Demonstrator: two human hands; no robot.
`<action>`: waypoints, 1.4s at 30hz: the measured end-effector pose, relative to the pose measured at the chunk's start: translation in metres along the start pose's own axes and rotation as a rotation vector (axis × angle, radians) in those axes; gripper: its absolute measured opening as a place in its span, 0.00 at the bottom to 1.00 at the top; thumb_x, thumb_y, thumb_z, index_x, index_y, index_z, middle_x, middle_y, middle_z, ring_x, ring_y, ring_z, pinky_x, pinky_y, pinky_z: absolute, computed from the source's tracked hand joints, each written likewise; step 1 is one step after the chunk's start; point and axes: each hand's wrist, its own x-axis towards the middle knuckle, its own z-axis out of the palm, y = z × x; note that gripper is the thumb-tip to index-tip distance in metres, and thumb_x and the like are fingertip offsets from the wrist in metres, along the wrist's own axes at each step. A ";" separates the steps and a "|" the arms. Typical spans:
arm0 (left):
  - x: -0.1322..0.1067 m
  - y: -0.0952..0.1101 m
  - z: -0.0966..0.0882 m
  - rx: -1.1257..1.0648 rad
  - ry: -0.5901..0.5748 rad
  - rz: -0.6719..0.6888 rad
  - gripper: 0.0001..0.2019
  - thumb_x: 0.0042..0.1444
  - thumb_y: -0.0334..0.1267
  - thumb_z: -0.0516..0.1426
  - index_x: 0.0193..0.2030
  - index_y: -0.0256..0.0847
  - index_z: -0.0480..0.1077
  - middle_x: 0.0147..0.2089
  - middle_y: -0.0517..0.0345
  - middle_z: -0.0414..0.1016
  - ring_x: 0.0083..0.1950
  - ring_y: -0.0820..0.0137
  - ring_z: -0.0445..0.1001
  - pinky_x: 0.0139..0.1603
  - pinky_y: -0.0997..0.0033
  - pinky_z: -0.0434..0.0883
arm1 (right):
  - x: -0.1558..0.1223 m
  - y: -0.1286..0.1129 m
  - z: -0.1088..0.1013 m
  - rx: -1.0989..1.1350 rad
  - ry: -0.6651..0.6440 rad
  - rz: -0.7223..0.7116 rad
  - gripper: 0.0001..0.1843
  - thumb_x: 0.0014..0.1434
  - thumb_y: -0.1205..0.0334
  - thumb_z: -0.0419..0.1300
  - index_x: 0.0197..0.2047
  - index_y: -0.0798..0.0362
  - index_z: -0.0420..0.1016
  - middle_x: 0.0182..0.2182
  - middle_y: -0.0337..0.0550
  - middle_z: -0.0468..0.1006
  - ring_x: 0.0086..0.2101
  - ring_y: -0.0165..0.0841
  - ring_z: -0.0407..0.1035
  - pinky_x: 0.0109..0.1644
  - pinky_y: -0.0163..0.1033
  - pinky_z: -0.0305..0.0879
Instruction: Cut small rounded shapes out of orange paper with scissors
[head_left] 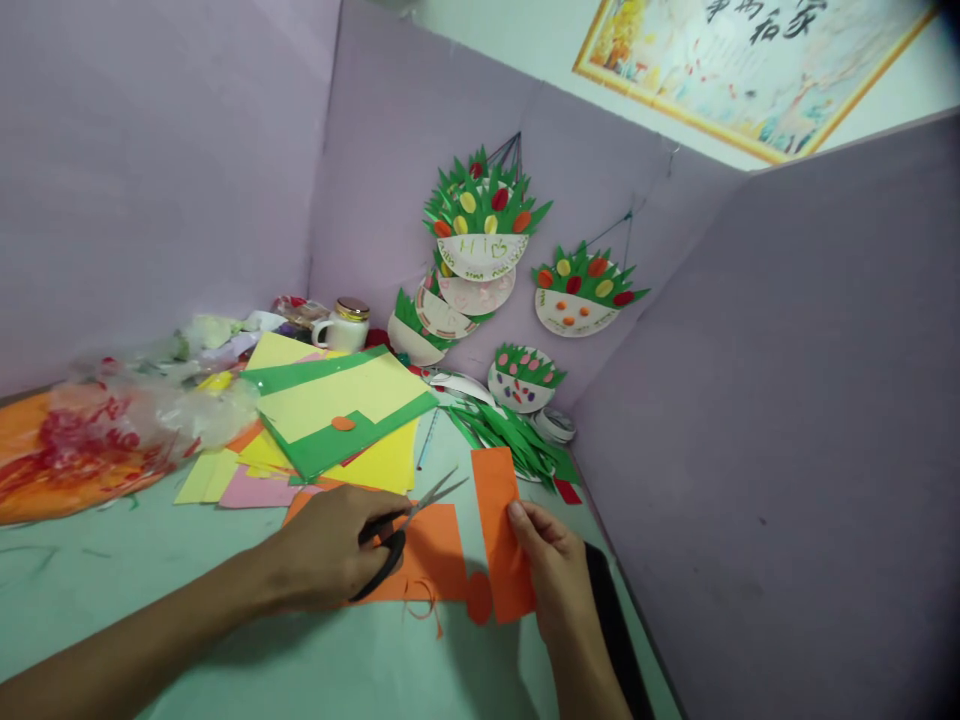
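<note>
My left hand [330, 548] grips black-handled scissors [409, 522], blades slightly apart and pointing up and right over an orange paper sheet [431, 560] lying on the table. My right hand [551, 570] holds a tall orange paper strip [499, 520] by its lower right edge, thumb on top. A small orange cut-out circle [478, 597] lies at the strip's lower left, and thin orange trimmings [427, 605] curl beside it.
A stack of yellow, green and pink paper [337, 410] lies behind the hands. Green paper strips [510, 435] pile at the back right. A plastic bag [112, 420], a white mug [341, 328] and paper-plate crafts [484, 235] on the purple partition surround the pale green table [112, 590].
</note>
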 end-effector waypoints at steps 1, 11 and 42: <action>0.000 0.001 0.001 0.045 -0.016 0.020 0.09 0.47 0.35 0.51 0.33 0.44 0.71 0.21 0.65 0.62 0.22 0.74 0.57 0.22 0.77 0.53 | 0.000 0.001 0.000 -0.016 -0.002 -0.014 0.15 0.41 0.50 0.65 0.27 0.53 0.78 0.22 0.41 0.77 0.27 0.37 0.69 0.32 0.38 0.64; -0.001 0.000 0.000 0.152 -0.078 0.079 0.05 0.48 0.35 0.50 0.29 0.42 0.66 0.23 0.65 0.63 0.24 0.75 0.58 0.24 0.78 0.53 | -0.012 -0.003 0.015 -0.128 -0.113 -0.038 0.17 0.41 0.48 0.65 0.24 0.55 0.78 0.22 0.43 0.77 0.26 0.36 0.68 0.28 0.36 0.62; 0.003 -0.007 -0.001 0.064 -0.138 0.076 0.04 0.43 0.29 0.46 0.22 0.40 0.55 0.20 0.65 0.58 0.23 0.76 0.56 0.23 0.77 0.51 | -0.015 -0.007 0.015 -0.127 -0.146 -0.035 0.16 0.42 0.49 0.65 0.23 0.56 0.77 0.20 0.42 0.74 0.23 0.32 0.64 0.24 0.33 0.59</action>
